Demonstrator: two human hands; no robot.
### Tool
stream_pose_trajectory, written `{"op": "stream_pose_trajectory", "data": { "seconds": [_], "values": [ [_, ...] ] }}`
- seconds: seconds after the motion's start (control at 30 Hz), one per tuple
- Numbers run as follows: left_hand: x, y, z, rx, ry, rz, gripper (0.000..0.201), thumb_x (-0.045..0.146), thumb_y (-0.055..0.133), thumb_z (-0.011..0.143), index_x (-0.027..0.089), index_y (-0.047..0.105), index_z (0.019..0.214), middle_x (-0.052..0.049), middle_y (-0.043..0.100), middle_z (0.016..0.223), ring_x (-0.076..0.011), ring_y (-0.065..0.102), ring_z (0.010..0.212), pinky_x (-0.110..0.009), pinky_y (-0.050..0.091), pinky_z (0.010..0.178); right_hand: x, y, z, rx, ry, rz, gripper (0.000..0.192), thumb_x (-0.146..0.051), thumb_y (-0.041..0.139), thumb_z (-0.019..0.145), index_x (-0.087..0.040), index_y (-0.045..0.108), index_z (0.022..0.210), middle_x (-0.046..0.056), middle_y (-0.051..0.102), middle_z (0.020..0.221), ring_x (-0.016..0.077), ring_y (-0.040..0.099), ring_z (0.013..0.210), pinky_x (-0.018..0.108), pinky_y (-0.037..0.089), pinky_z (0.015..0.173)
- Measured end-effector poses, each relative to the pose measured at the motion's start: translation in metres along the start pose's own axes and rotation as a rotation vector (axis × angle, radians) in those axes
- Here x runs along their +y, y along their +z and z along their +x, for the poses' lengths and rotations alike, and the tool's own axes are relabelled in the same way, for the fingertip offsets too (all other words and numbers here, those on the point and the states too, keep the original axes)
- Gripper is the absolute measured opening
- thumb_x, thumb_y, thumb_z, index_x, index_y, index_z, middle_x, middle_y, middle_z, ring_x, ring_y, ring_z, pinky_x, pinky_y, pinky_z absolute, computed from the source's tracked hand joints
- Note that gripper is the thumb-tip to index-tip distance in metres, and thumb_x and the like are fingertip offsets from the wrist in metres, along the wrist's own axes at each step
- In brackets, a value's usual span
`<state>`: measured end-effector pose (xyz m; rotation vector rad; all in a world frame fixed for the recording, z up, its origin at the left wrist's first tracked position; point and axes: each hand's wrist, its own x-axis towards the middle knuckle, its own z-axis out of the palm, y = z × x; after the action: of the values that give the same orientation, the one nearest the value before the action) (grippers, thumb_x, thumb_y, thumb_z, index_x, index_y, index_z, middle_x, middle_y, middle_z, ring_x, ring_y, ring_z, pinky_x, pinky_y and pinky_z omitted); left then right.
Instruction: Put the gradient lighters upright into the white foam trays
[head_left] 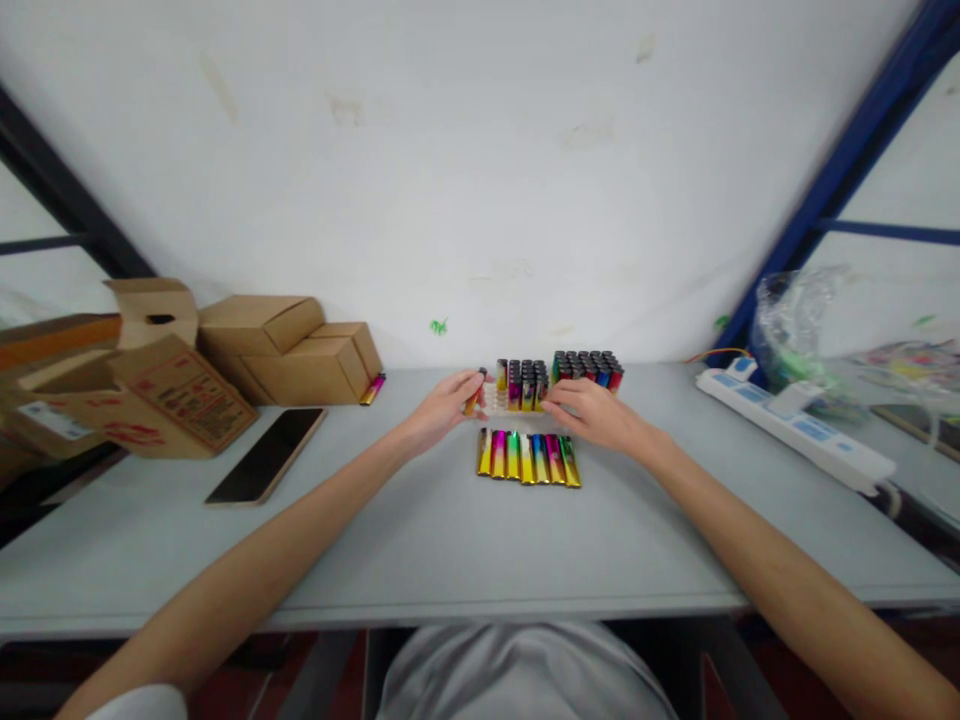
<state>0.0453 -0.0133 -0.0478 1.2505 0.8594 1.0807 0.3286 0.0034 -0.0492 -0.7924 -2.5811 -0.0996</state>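
My left hand grips a single lighter by its body, holding it upright just left of a partly filled tray of lighters. My right hand rests on the table against the right side of that tray, its fingers curled; whether it holds anything is hidden. A second, full tray of lighters with black tops stands behind the right hand. A row of several shiny multicoloured lighters lies flat on the grey table in front of both hands.
Cardboard boxes are stacked at the back left, with one loose lighter beside them. A dark phone lies on the left. A white power strip and a clear plastic bag sit at the right.
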Motion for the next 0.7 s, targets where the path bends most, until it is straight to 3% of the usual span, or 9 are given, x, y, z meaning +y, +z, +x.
{"op": "stream_pose_trajectory", "data": {
  "seconds": [0.1, 0.2, 0.37, 0.5, 0.7],
  "values": [
    [0.0, 0.001, 0.022, 0.024, 0.042, 0.002, 0.044, 0.05, 0.084, 0.076, 0.016, 0.07, 0.101, -0.001, 0.062, 0.082, -0.0146, 0.06, 0.081, -0.035, 0.059, 0.078, 0.003, 0.0, -0.001, 0.004, 0.017, 0.002, 0.036, -0.031, 0.041, 0.108, -0.016, 0.072, 0.097, 0.01, 0.071, 0.095, 0.0223, 0.067, 0.088, 0.035, 0.05, 0.08],
    [0.002, 0.002, 0.049, 0.117, 0.14, 0.026, 0.047, 0.047, 0.088, 0.069, 0.018, 0.069, 0.1, -0.001, 0.067, 0.084, -0.0158, 0.065, 0.082, -0.036, 0.058, 0.081, 0.004, 0.0, -0.001, -0.003, 0.028, 0.006, 0.037, -0.032, 0.04, 0.108, -0.016, 0.071, 0.095, 0.01, 0.071, 0.094, 0.0225, 0.067, 0.089, 0.035, 0.05, 0.081],
    [-0.001, -0.003, 0.081, 0.218, 0.378, 0.279, 0.043, 0.044, 0.087, 0.069, 0.016, 0.072, 0.098, -0.007, 0.075, 0.089, -0.0204, 0.071, 0.085, -0.036, 0.056, 0.084, 0.005, 0.0, -0.002, -0.02, 0.031, 0.022, 0.035, -0.031, 0.04, 0.108, -0.017, 0.07, 0.096, 0.01, 0.07, 0.094, 0.0224, 0.067, 0.089, 0.035, 0.051, 0.082],
    [-0.015, -0.013, 0.086, 0.19, 0.442, 0.499, 0.04, 0.04, 0.087, 0.068, 0.015, 0.072, 0.096, -0.009, 0.077, 0.087, -0.0226, 0.072, 0.083, -0.037, 0.056, 0.085, 0.005, 0.0, -0.002, -0.02, 0.044, 0.028, 0.035, -0.03, 0.04, 0.108, -0.016, 0.069, 0.096, 0.01, 0.07, 0.095, 0.0228, 0.067, 0.091, 0.036, 0.052, 0.084],
    [-0.026, -0.026, 0.078, 0.122, 0.443, 0.592, 0.041, 0.045, 0.085, 0.071, 0.017, 0.069, 0.096, -0.007, 0.077, 0.091, -0.0225, 0.074, 0.085, -0.036, 0.057, 0.086, 0.004, 0.0, -0.002, -0.027, 0.04, 0.026, 0.035, -0.03, 0.04, 0.108, -0.016, 0.069, 0.097, 0.01, 0.07, 0.096, 0.0227, 0.067, 0.092, 0.036, 0.052, 0.084]
  ]
}}
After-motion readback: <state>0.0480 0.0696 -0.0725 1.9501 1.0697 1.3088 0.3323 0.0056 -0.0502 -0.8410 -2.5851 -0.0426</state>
